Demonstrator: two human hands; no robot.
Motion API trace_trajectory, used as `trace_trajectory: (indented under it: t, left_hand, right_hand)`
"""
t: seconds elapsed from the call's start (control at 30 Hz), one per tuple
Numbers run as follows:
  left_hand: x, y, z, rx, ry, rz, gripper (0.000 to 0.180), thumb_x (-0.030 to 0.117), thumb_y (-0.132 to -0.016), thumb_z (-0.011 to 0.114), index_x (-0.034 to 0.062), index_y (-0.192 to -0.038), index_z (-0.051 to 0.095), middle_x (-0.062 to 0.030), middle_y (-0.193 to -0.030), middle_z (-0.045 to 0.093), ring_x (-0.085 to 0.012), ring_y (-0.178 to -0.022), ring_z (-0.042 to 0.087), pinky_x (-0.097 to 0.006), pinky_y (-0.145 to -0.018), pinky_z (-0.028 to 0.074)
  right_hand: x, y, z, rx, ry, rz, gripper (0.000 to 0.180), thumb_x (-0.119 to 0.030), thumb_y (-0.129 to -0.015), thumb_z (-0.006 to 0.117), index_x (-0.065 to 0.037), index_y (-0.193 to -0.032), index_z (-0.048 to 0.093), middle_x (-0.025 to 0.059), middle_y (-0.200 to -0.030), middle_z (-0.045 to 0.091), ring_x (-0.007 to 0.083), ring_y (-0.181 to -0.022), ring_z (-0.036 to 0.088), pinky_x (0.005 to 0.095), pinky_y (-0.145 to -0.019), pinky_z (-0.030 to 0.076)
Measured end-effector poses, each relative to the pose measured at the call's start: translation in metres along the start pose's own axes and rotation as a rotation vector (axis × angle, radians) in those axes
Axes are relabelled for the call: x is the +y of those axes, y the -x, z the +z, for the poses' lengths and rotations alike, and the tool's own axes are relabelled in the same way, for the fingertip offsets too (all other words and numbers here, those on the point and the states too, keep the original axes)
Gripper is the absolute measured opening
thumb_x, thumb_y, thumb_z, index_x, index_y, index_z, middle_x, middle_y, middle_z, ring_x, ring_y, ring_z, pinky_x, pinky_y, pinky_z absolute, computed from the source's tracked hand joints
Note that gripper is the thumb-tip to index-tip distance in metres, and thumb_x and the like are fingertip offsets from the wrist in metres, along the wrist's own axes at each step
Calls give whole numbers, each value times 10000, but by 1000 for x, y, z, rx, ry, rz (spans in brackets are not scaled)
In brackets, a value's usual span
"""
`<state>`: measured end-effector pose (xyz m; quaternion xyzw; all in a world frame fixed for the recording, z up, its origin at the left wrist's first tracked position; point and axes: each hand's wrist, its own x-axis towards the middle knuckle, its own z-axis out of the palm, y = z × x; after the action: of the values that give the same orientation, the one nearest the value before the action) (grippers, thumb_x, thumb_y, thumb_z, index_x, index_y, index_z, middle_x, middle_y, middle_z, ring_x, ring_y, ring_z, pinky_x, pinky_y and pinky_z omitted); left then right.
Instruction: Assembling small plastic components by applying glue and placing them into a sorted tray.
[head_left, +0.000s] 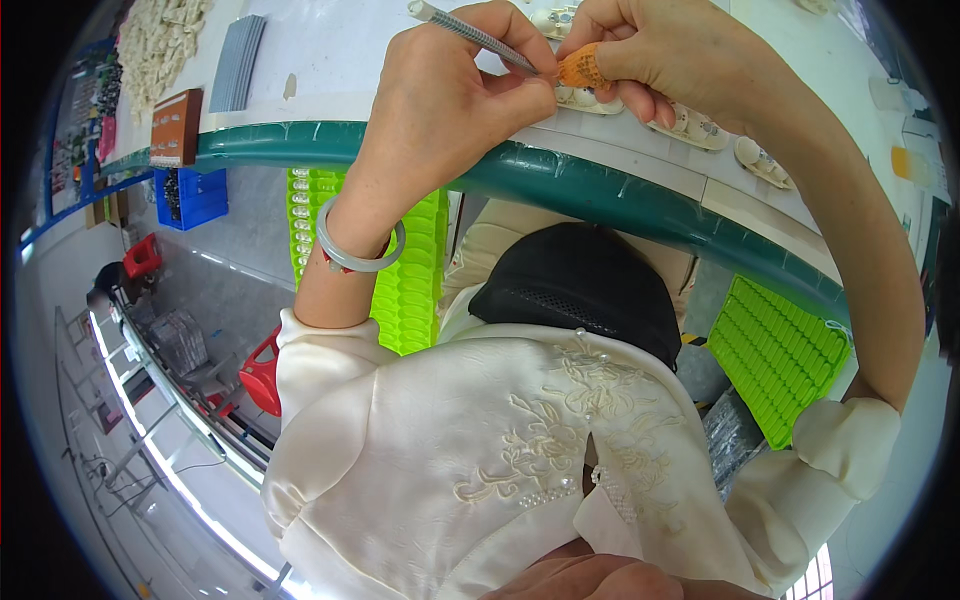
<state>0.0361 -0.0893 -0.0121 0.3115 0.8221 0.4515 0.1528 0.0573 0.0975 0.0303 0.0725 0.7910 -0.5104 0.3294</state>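
Observation:
Over the white table (pixel 320 75) both hands meet near its front edge. My left hand (pixel 440 95), with a pale bangle at its forearm, pinches a slim grey rod-like tool (pixel 472 33) with a ribbed grip. The tool's lower end points at a small orange, textured piece (pixel 582 67). That piece sits between the thumb and fingers of my right hand (pixel 665 50). Fingers hide part of it, and the tool's tip is too small to make out. Beneath and beside my right hand lie several cream, boat-shaped pieces (pixel 695 128) with small shiny parts in them.
A green rounded edge (pixel 600 190) runs along the table's front. At the left are a heap of cream pieces (pixel 160 45), a grey ribbed slab (pixel 238 62) and a brown block (pixel 176 127). Below stand a blue crate (pixel 205 200) and bright green trays (pixel 782 345).

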Motion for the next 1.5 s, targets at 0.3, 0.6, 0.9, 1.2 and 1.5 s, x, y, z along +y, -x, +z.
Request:
trace_trajectory:
  t: [0.3,0.6,0.9,1.2,1.5]
  left_hand:
    - [-18,-2,0,62,99,-12,93,-25,-743,652,-5,-797,579,-41,-765,623,-88,-720,606,-196,-676,507]
    - [-8,12,-18,253,274,-110,213,12,-760,705,-41,-945,616,-66,-808,661,-77,-728,613,-173,-626,480]
    - [-1,34,-8,254,405,-166,238,1,-790,681,-48,-1002,585,-83,-829,656,-76,-746,604,-159,-644,471]
    - [-6,32,-8,265,352,-163,186,14,-790,689,-41,-948,608,-67,-802,647,-49,-692,569,-142,-588,435]
    - [-8,29,-4,268,392,-152,182,4,-786,690,-42,-943,609,-60,-793,647,-49,-698,576,-142,-594,444]
  right_hand:
    - [-11,-1,4,29,37,45,145,-79,-830,580,57,-797,618,86,-594,590,125,-505,575,243,-476,484]
    - [-14,-2,1,17,74,-14,134,-62,-761,571,53,-703,611,92,-572,600,142,-487,581,252,-481,487]
    - [-16,-21,1,8,510,-5,167,-133,-702,574,8,-675,660,135,-562,597,228,-489,593,339,-496,477]
    - [-16,-16,-7,-109,544,-207,193,-172,-681,586,0,-701,672,140,-565,618,236,-476,576,342,-507,474]
    - [-31,-10,7,90,362,144,175,-124,-702,578,-7,-587,639,85,-502,589,161,-450,559,294,-464,451]
